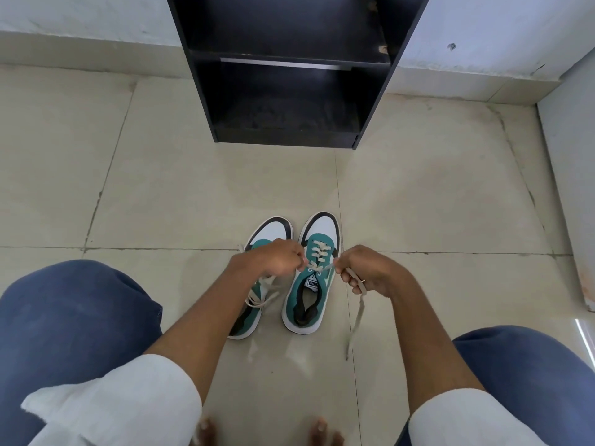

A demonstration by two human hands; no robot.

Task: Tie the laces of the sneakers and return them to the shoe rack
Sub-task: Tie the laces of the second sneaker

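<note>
Here, a pair of green, white and black sneakers is seen on the tiled floor (418, 194), toes toward the black shoe rack (289, 101). On the tongue label of the right sneaker (309, 284) a logo and the word "PUMA" can be read, upside down from this view. No other writing is legible.

The left hand (273, 259) is closed, pinching one end of the beige lace (355, 317) just above the right sneaker's eyelets. The right hand (363, 272) is closed too, with the other lace end gripped between its fingers; the loose tail hangs down from it to the floor. Both ends are drawn apart, taut across the tongue.

The left sneaker (257, 304) is partly hidden beneath the left hand and forearm; its laces lie loose over its side.

The rack's lower shelves appear bare and stand well apart from the shoes. Blue-trousered knees (80, 317), white sleeves (128, 397) and bare toes (318, 429) frame the lower edge. A pale wall (483, 27) stands behind the rack.
</note>
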